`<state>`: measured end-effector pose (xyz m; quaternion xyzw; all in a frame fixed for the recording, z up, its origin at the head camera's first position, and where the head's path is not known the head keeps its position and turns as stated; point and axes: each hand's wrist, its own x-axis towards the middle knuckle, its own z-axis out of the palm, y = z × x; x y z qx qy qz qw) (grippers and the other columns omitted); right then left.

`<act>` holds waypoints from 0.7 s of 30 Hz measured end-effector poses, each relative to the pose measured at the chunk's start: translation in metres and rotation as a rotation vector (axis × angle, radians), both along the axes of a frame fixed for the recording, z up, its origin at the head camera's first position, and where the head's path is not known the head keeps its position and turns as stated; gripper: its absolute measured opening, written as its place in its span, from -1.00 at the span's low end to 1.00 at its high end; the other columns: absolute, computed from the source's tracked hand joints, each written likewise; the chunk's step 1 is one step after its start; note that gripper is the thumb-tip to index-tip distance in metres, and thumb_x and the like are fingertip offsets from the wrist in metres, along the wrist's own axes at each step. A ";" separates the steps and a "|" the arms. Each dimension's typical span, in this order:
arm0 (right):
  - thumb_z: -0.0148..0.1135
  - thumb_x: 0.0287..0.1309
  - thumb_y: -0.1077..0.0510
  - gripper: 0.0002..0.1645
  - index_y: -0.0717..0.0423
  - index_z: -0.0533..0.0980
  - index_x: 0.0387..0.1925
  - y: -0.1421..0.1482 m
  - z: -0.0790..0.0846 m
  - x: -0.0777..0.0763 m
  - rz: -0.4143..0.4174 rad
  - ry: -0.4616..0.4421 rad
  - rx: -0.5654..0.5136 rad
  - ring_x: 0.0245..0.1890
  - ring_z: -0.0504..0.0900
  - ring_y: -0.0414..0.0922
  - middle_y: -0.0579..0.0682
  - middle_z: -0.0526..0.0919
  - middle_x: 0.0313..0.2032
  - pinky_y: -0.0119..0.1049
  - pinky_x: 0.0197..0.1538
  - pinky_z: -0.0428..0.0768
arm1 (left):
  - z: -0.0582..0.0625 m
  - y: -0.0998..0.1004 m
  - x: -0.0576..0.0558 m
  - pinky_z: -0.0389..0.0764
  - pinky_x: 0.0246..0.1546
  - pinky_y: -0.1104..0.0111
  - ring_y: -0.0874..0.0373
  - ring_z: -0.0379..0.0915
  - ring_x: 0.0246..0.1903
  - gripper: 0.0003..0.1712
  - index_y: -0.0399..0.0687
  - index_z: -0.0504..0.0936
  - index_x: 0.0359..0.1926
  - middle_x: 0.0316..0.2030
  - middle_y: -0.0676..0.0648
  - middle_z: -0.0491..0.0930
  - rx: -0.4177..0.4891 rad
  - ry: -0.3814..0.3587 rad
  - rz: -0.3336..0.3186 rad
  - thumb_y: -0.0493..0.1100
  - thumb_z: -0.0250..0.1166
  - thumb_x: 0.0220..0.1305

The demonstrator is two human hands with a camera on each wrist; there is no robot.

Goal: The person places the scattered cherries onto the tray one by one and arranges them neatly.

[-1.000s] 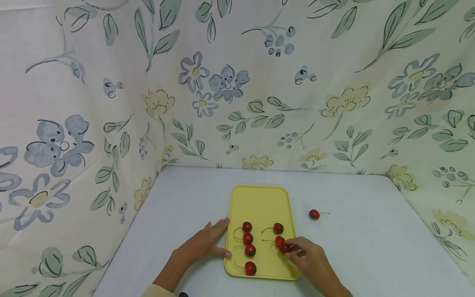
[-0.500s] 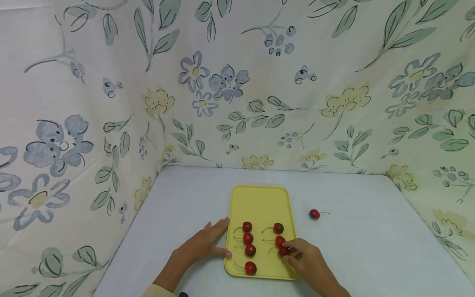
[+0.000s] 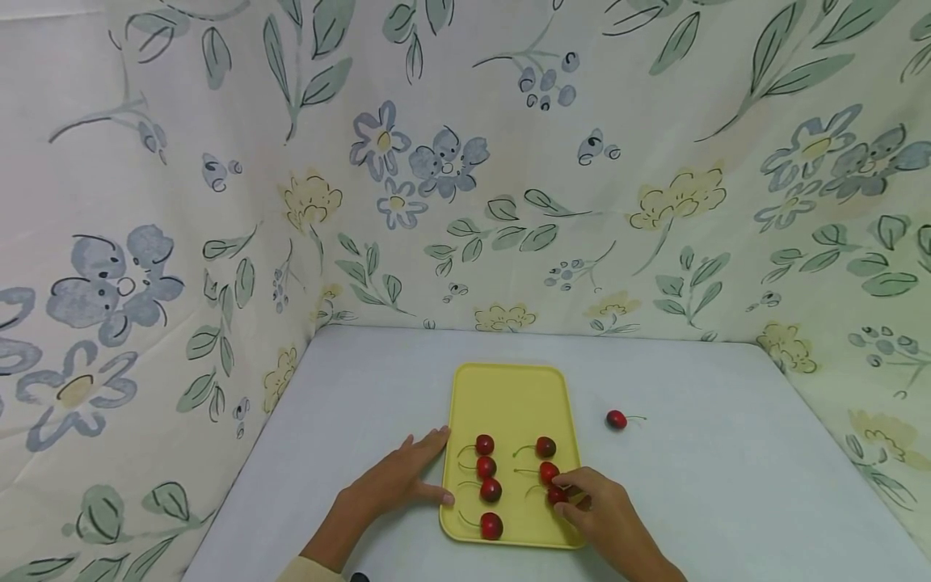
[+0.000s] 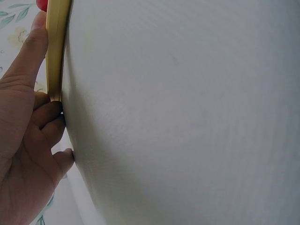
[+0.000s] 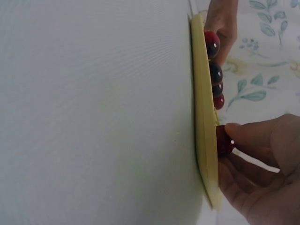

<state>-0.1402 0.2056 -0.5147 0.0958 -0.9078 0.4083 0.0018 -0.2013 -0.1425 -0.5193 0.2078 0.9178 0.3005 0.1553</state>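
Observation:
A yellow tray [image 3: 512, 396] lies on the white table, with cherries in two columns on it. My left hand [image 3: 396, 481] holds its left edge; in the left wrist view the thumb lies over the rim and the bent fingers touch the outside. The left column has several cherries, the nearest cherry [image 3: 491, 526] set apart by a gap. My right hand [image 3: 600, 501] pinches a dark red cherry [image 5: 224, 140] at the tray's right side, its stem pointing left. Just beyond it are a touching or nearly touching cherry [image 3: 549, 473] and a farther cherry [image 3: 545, 447].
One loose cherry [image 3: 616, 419] lies on the white table [image 3: 698, 453] right of the tray, its stem pointing right. A floral cloth [image 3: 509, 162] hangs behind and at both sides. The tray has a low raised rim.
My right hand has brought its cherry slightly left and toward me, just below the cherry above it, then barely moved. My left hand and the tray stay put.

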 end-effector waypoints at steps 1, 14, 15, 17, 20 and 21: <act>0.62 0.06 0.29 -0.63 0.03 0.74 -0.07 0.000 0.000 0.000 -0.002 -0.001 0.002 -0.20 0.65 -0.30 -0.15 0.75 -0.14 -0.45 -0.18 0.72 | 0.000 0.000 0.000 0.12 0.58 -0.28 -0.26 0.03 0.63 0.28 0.02 0.14 0.69 0.64 -0.12 0.18 0.000 0.001 -0.001 0.38 0.52 0.11; 0.65 0.05 0.22 -0.63 0.01 0.74 -0.07 0.003 -0.001 0.001 -0.002 0.030 -0.006 -0.20 0.65 -0.30 -0.16 0.75 -0.14 -0.45 -0.19 0.73 | -0.002 0.000 -0.002 0.06 0.62 -0.20 -0.09 0.07 0.63 0.28 -0.02 0.14 0.69 0.64 -0.09 0.18 -0.008 0.024 -0.023 0.36 0.52 0.11; 0.65 0.04 0.22 -0.63 0.01 0.74 -0.07 0.003 -0.001 0.001 -0.003 0.028 -0.004 -0.20 0.65 -0.30 -0.17 0.75 -0.14 -0.45 -0.19 0.73 | -0.002 0.000 -0.002 0.06 0.62 -0.20 -0.09 0.07 0.63 0.28 -0.02 0.14 0.69 0.64 -0.09 0.18 -0.007 0.023 -0.022 0.36 0.53 0.11; 0.66 0.04 0.20 -0.63 0.01 0.74 -0.07 0.003 -0.001 0.001 0.000 0.021 -0.004 -0.21 0.64 -0.31 -0.17 0.75 -0.15 -0.45 -0.18 0.73 | -0.001 0.000 -0.002 0.06 0.62 -0.20 -0.10 0.06 0.63 0.29 -0.01 0.14 0.69 0.64 -0.09 0.18 -0.007 0.022 -0.021 0.37 0.53 0.11; 0.66 0.05 0.17 -0.63 0.01 0.74 -0.07 0.004 0.000 0.002 0.002 0.010 -0.008 -0.21 0.63 -0.30 -0.17 0.75 -0.16 -0.45 -0.18 0.73 | -0.001 0.000 -0.001 0.07 0.62 -0.21 -0.14 0.05 0.64 0.29 -0.01 0.14 0.69 0.64 -0.10 0.17 -0.003 0.018 -0.015 0.37 0.53 0.11; 0.66 0.05 0.15 -0.63 0.01 0.74 -0.07 0.004 0.000 0.002 0.003 0.007 -0.009 -0.21 0.64 -0.30 -0.17 0.75 -0.15 -0.44 -0.18 0.73 | 0.000 0.000 -0.001 0.08 0.61 -0.22 -0.16 0.05 0.63 0.29 -0.02 0.14 0.69 0.64 -0.11 0.17 -0.001 0.016 -0.014 0.37 0.53 0.11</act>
